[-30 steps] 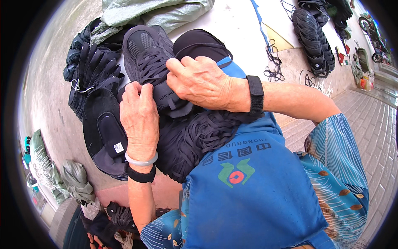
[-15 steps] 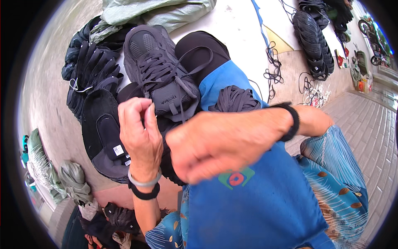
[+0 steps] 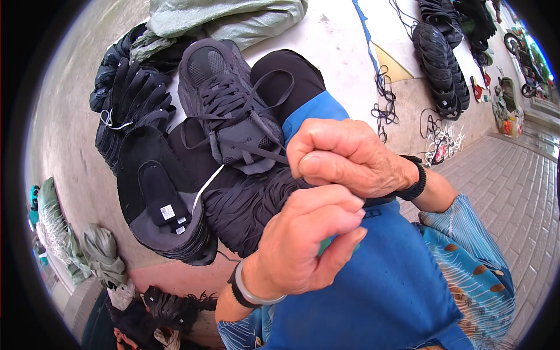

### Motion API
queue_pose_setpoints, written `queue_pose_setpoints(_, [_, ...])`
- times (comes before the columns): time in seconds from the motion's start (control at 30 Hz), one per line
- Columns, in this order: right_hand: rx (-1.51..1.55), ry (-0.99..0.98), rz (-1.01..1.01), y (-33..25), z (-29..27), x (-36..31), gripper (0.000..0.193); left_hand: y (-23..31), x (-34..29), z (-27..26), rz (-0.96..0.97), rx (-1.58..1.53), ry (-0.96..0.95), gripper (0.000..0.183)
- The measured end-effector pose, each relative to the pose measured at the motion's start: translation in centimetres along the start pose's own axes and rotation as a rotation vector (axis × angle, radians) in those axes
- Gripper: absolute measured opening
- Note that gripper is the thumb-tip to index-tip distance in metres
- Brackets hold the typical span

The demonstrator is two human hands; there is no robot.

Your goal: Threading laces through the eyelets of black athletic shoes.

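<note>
The left hand (image 3: 306, 242) and right hand (image 3: 353, 157) are together, the left just below the right, their fingertips seeming to touch. The right hand is closed in a fist on a flat dark lace (image 3: 254, 150), which runs straight to its fingers. The left hand's fingers are curled, the thumb a little apart from them; whether they pinch anything, I cannot tell. A pale bangle (image 3: 251, 289) circles the left wrist and a black strap (image 3: 413, 178) the right.

Under both hands spreads a blue apron (image 3: 361, 303). Just left of them lies a bundle of dark laces (image 3: 242, 213). Up and left of the hands is the dark grey shoe (image 3: 233, 114), toe pointing away, heel nearest the right hand. A white cord (image 3: 207, 185) hangs below the heel, left of the hands.

Farther left stands a stack of dark padded pieces (image 3: 157, 189) with small white tags. Beyond the shoe sits a pale green sack (image 3: 233, 20). Well to the right of the hands, past some loose black cords (image 3: 386, 105), rests a row of dark shoes (image 3: 440, 67); farthest off is a motorbike (image 3: 525, 64).
</note>
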State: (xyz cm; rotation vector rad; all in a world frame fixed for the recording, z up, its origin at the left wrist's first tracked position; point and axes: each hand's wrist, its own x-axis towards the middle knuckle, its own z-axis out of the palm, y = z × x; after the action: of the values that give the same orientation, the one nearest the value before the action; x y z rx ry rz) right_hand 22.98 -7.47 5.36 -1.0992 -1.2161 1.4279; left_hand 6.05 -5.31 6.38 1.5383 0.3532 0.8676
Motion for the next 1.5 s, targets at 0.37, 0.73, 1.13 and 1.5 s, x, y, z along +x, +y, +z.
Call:
queue_pose_setpoints(0.37, [-0.341, -0.452, -0.202, 2.6, 5.0, 0.7, 0.012, -7.9, 0.1, -5.9, -1.015, -0.716, 0.402, 0.045])
queue_pose_setpoints(0.73, [-1.065, 0.211, -0.423, 6.0, -3.0, 7.8, 0.022, -6.6, -2.5, -6.0, -0.922, -0.328, 0.184, 0.023])
queue_pose_setpoints(1.13, [-0.934, 0.079, -0.431, 6.5, -1.2, 10.6, 0.018, -6.3, -3.0, -3.8, -0.789, 0.076, 0.050, 0.024])
queue_pose_setpoints(1.5, [-1.010, 0.013, -0.265, 6.7, -0.5, 11.1, 0.018, -5.1, -4.1, -5.2, -0.823, 0.007, 0.149, 0.032])
